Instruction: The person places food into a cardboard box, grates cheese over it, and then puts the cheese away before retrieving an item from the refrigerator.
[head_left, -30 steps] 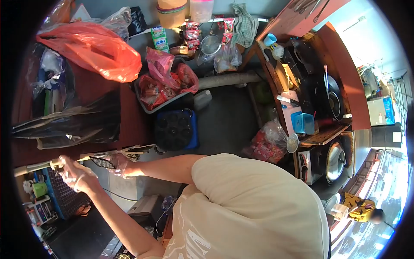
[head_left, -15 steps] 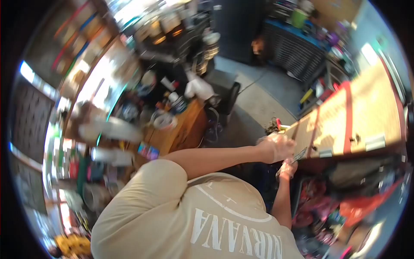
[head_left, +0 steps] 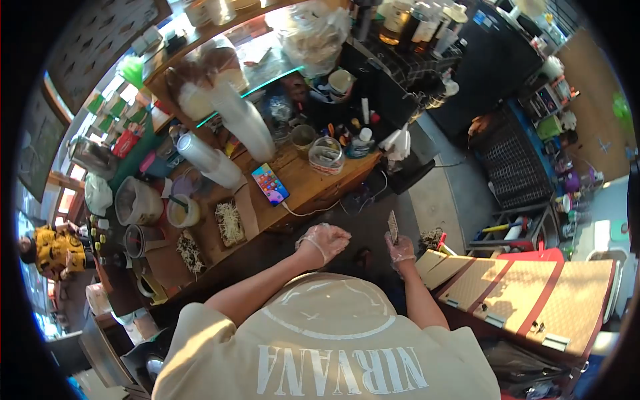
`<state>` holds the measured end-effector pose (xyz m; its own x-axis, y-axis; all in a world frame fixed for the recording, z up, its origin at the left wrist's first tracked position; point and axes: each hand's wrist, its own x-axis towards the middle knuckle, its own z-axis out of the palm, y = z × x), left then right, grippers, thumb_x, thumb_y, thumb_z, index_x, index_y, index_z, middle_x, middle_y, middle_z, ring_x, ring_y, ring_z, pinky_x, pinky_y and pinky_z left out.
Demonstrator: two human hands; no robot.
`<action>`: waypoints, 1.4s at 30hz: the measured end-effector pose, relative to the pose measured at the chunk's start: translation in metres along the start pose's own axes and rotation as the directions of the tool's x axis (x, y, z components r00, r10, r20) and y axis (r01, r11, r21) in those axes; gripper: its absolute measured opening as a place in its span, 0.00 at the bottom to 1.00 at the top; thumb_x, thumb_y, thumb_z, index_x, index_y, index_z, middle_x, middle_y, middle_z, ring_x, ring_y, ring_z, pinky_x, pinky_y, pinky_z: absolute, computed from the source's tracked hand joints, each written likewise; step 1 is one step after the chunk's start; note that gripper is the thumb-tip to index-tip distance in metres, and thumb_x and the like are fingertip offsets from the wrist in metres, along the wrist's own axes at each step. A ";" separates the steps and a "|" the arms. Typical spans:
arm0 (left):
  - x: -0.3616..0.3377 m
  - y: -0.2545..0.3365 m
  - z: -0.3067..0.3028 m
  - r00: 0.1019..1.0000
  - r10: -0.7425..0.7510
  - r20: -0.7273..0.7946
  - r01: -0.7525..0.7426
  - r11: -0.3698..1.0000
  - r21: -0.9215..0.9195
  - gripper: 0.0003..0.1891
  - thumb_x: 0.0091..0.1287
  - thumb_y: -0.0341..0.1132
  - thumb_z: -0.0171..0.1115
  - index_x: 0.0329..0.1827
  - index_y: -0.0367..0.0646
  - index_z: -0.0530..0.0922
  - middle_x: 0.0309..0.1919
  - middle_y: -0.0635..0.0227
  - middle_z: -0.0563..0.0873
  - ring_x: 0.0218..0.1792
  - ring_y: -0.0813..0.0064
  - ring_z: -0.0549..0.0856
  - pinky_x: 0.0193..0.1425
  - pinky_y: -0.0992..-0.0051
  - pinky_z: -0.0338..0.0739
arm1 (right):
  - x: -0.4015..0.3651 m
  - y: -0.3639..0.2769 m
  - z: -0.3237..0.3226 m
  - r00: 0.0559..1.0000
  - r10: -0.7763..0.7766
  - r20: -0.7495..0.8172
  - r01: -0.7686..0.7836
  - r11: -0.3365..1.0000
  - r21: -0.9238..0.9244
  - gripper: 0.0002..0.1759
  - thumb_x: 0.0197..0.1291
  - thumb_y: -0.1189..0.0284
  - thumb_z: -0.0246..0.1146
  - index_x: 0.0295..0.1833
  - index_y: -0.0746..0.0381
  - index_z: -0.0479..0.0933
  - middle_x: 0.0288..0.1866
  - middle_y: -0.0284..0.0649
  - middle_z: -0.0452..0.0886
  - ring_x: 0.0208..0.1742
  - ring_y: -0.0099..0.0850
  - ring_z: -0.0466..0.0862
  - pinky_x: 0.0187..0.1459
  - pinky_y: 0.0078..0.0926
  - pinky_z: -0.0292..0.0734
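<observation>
My left hand (head_left: 323, 244), in a clear plastic glove, has its fingers curled in over the gap in front of the wooden counter (head_left: 310, 193); what they hold, if anything, is hidden. In my right hand (head_left: 401, 251), also gloved, a narrow flat tool with a patterned surface (head_left: 393, 227) points upward. Left of my left hand, a tray of pale shreds (head_left: 230, 223) sits at the counter's edge, with another heap of shreds (head_left: 191, 253) beyond it. A phone (head_left: 270, 185) with a lit screen lies on the counter, a white cable attached.
Stacked plastic cups (head_left: 210, 160) and open tubs (head_left: 139, 201) crowd the counter. Beside my right arm is a case with tan panels and red bands (head_left: 513, 287). Bottles (head_left: 407, 27) stand at the back. A person in yellow (head_left: 60, 255) is at far left.
The view has swung left toward the counter. My left hand has moved away from the tan panels and apart from my right hand, which keeps the flat tool.
</observation>
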<state>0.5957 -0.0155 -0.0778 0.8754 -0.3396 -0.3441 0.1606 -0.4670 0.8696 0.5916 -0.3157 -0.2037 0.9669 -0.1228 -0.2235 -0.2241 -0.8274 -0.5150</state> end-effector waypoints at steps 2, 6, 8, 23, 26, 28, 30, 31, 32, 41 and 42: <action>-0.008 -0.022 -0.004 0.993 0.007 -0.116 -0.015 0.997 -0.070 0.10 0.71 0.34 0.64 0.48 0.37 0.87 0.35 0.64 0.91 0.36 0.77 0.89 0.44 0.74 0.84 | 0.023 -0.003 0.014 0.995 -0.098 0.033 0.099 0.995 -0.024 0.33 0.65 0.43 0.62 0.36 0.69 0.84 0.33 0.60 0.84 0.40 0.58 0.85 0.43 0.50 0.78; -0.021 -0.050 -0.012 0.970 -0.116 -0.213 0.038 0.940 -0.339 0.10 0.70 0.30 0.63 0.49 0.35 0.86 0.34 0.64 0.91 0.36 0.78 0.88 0.45 0.76 0.84 | 0.044 -0.040 0.015 0.964 -0.158 0.215 0.179 0.980 -0.083 0.21 0.62 0.55 0.64 0.40 0.65 0.85 0.39 0.56 0.86 0.44 0.56 0.85 0.47 0.48 0.80; -0.027 -0.060 -0.018 0.957 -0.104 -0.270 -0.012 0.918 -0.396 0.10 0.69 0.30 0.64 0.48 0.34 0.86 0.34 0.64 0.91 0.35 0.79 0.88 0.44 0.76 0.84 | 0.051 -0.042 0.025 0.950 -0.157 0.269 0.201 0.969 -0.146 0.20 0.62 0.56 0.64 0.40 0.65 0.85 0.41 0.57 0.85 0.45 0.56 0.85 0.48 0.48 0.80; -0.055 -0.092 -0.027 0.896 -0.170 -0.411 -0.007 0.918 -0.396 0.11 0.64 0.28 0.66 0.48 0.37 0.87 0.38 0.63 0.91 0.38 0.77 0.88 0.46 0.75 0.82 | 0.097 0.036 0.070 0.860 -0.171 0.480 0.393 0.823 -0.411 0.27 0.62 0.48 0.62 0.36 0.64 0.86 0.38 0.58 0.86 0.44 0.54 0.86 0.50 0.48 0.80; -0.056 -0.109 -0.019 0.900 -0.155 -0.407 -0.018 0.920 -0.391 0.12 0.65 0.30 0.64 0.50 0.39 0.87 0.38 0.63 0.92 0.38 0.73 0.89 0.46 0.74 0.82 | 0.099 0.026 0.068 0.853 -0.104 0.512 0.358 0.831 -0.427 0.28 0.62 0.47 0.62 0.36 0.65 0.86 0.36 0.57 0.86 0.42 0.51 0.87 0.48 0.46 0.80; -0.061 -0.106 -0.017 0.905 -0.183 -0.384 -0.041 0.861 -0.508 0.13 0.65 0.30 0.64 0.51 0.40 0.87 0.37 0.61 0.92 0.37 0.70 0.90 0.46 0.72 0.83 | 0.098 0.022 0.068 0.824 -0.076 0.561 0.359 0.837 -0.414 0.28 0.62 0.47 0.63 0.36 0.65 0.86 0.35 0.57 0.86 0.42 0.50 0.87 0.47 0.46 0.80; -0.067 -0.096 -0.027 0.908 -0.188 -0.374 0.020 0.912 -0.410 0.13 0.65 0.27 0.64 0.52 0.39 0.86 0.39 0.61 0.91 0.40 0.71 0.90 0.48 0.72 0.83 | 0.097 0.020 0.072 0.838 -0.011 0.546 0.256 0.891 -0.376 0.28 0.62 0.47 0.63 0.36 0.64 0.86 0.34 0.55 0.86 0.40 0.49 0.87 0.45 0.45 0.79; -0.071 -0.092 -0.031 0.918 -0.183 -0.351 0.076 0.952 -0.296 0.14 0.65 0.24 0.63 0.53 0.37 0.85 0.42 0.60 0.91 0.42 0.72 0.89 0.50 0.72 0.84 | 0.094 0.014 0.070 0.820 -0.014 0.572 0.281 0.880 -0.382 0.28 0.62 0.47 0.63 0.36 0.64 0.86 0.34 0.55 0.86 0.40 0.49 0.87 0.45 0.45 0.79; -0.072 -0.098 -0.026 0.907 -0.212 -0.365 0.093 0.943 -0.318 0.14 0.65 0.24 0.63 0.53 0.37 0.85 0.42 0.60 0.91 0.42 0.72 0.89 0.50 0.72 0.84 | 0.093 0.007 0.068 0.815 0.005 0.580 0.267 0.884 -0.384 0.27 0.61 0.47 0.63 0.37 0.64 0.86 0.34 0.55 0.86 0.40 0.50 0.87 0.44 0.45 0.79; -0.091 -0.129 -0.005 0.893 -0.321 -0.316 0.229 0.928 -0.295 0.17 0.65 0.36 0.63 0.55 0.43 0.86 0.46 0.57 0.91 0.48 0.65 0.90 0.57 0.70 0.82 | 0.082 -0.021 0.065 0.770 0.119 0.627 0.172 0.907 -0.384 0.24 0.56 0.52 0.69 0.35 0.66 0.85 0.30 0.50 0.86 0.34 0.44 0.86 0.38 0.42 0.78; -0.096 -0.135 -0.003 0.882 -0.337 -0.329 0.237 0.921 -0.309 0.17 0.65 0.36 0.63 0.55 0.43 0.86 0.46 0.57 0.91 0.48 0.65 0.90 0.57 0.70 0.82 | 0.084 -0.023 0.068 0.763 0.153 0.628 0.127 0.917 -0.378 0.23 0.55 0.53 0.69 0.35 0.66 0.85 0.29 0.47 0.85 0.32 0.41 0.85 0.37 0.40 0.77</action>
<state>0.4914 0.0825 -0.1607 0.8681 0.1266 -0.4800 0.4961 -0.2585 0.8289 0.6699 -0.2703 -0.2670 0.6273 0.1238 -0.7689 -0.0363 -0.9816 -0.1877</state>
